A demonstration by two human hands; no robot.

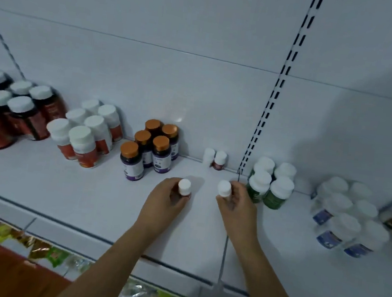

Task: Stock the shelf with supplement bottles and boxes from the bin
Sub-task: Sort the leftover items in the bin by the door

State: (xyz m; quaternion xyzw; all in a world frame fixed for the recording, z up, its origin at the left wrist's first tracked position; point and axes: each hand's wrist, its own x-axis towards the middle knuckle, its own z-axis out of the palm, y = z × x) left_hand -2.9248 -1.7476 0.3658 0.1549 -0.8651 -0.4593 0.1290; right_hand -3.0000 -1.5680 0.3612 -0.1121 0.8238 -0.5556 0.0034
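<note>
Both arms reach over the white shelf (85, 196). The left hand (166, 201) curls its fingers round a small white-capped bottle (184, 187); the right hand (237, 202) grips another small bottle (224, 188), just beside the green bottles (269, 184). Two matching bottles (214, 159) stand against the back wall.

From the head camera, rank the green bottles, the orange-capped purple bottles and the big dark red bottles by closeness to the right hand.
Measured from the right hand:
1. Green-labelled white-capped bottles, just to its right, almost touching.
2. Purple-labelled orange-capped bottles, left of it, beyond the left hand.
3. Dark red white-capped bottles, at the shelf's far left end.
</note>
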